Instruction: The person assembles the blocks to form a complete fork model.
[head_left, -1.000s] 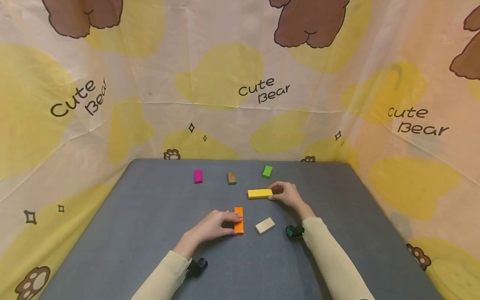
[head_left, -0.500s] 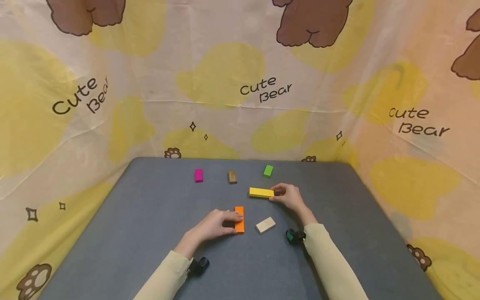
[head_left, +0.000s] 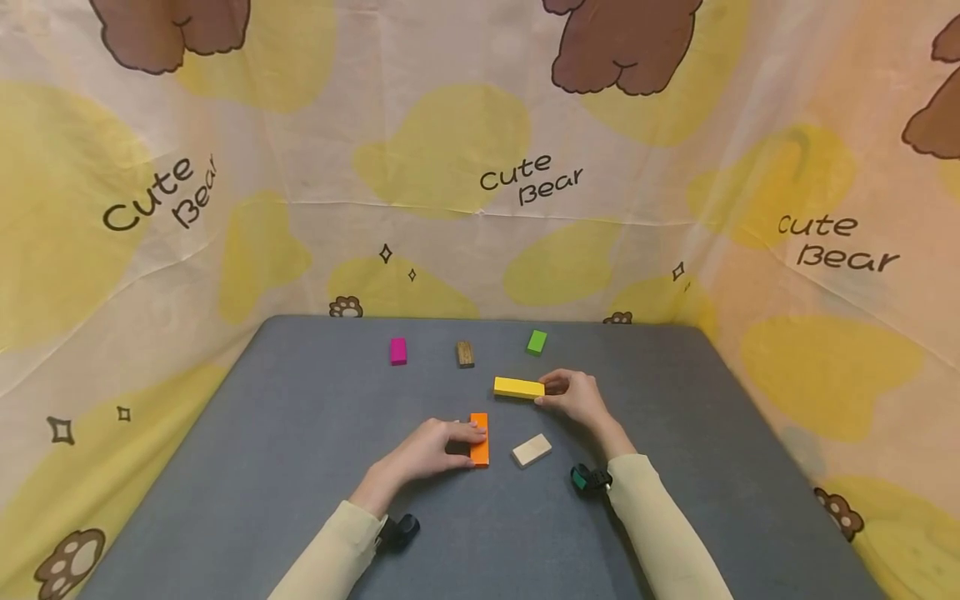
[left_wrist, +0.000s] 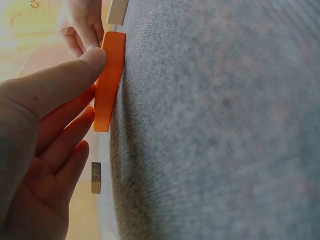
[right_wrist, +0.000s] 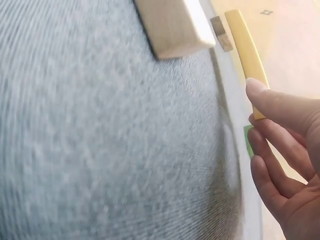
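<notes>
In the head view my left hand (head_left: 435, 447) pinches an orange block (head_left: 481, 455) that stretches away from me near the middle of the table. The left wrist view shows the thumb on one side of this orange block (left_wrist: 110, 82) and fingers behind it. Further back and to the right, my right hand (head_left: 581, 398) holds a yellow block (head_left: 517, 388) by its right end, the block pointing left. Thumb and fingertips pinch that yellow block (right_wrist: 246, 50) in the right wrist view. A pale wooden block (head_left: 532, 451) lies between the two hands, slightly nearer me.
Along the back of the grey table (head_left: 300, 467) lie a magenta block (head_left: 398, 351), a brown wood-grain block (head_left: 466, 354) and a green block (head_left: 536, 342). A printed bear cloth (head_left: 435, 150) hangs behind and at both sides.
The yellow block has turned slightly, its right end now nearer me, and shifted a little left over the last half second. My left hand keeps its hold on the orange block.
</notes>
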